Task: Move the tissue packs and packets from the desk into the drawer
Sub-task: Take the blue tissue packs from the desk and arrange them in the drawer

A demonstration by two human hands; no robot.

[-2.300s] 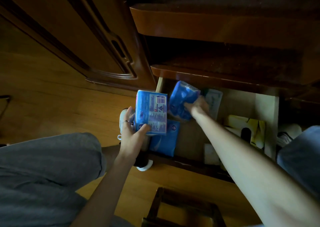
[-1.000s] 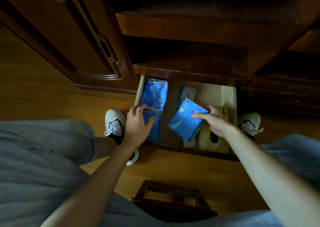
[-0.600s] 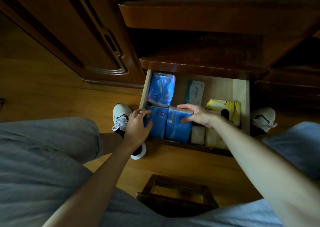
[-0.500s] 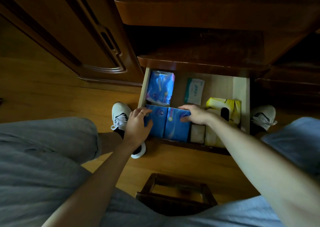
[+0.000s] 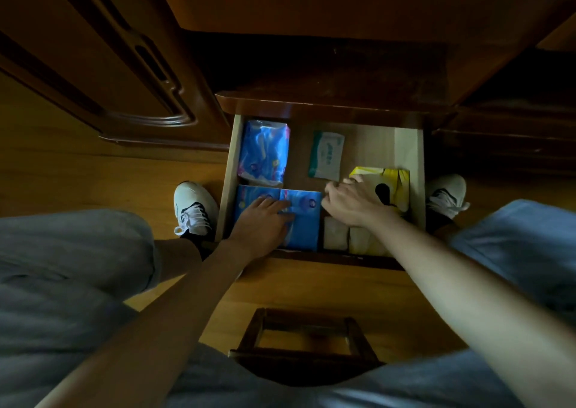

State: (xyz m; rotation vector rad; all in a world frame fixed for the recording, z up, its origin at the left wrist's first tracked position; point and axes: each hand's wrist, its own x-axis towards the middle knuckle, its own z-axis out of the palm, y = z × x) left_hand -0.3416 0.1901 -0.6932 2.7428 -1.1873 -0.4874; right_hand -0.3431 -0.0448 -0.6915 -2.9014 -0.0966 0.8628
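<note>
**Both hands down in the open drawer**

The drawer is pulled out under the dark wooden desk, and it's crowded in there. At the front left, two blue tissue packs lie side by side, touching. The left hand rests flat across them, fingers straight and spread, gripping nothing. Behind them, against the left wall, sits a crinkly blue-and-pink packet. A small white-and-green sachet lies flat further back in the middle; its print is too small to read. The right hand hovers over the yellow pack with the black mark, fingers loosely bent; whether they hold anything, I cannot tell. Two pale packs stand at the front right, partly hidden by that wrist.

Outside, white sneakers flank the drawer on a warm wooden floor. A carved cabinet door stands at left. A dark wooden stool frame sits between the knees. The light is dim.
</note>
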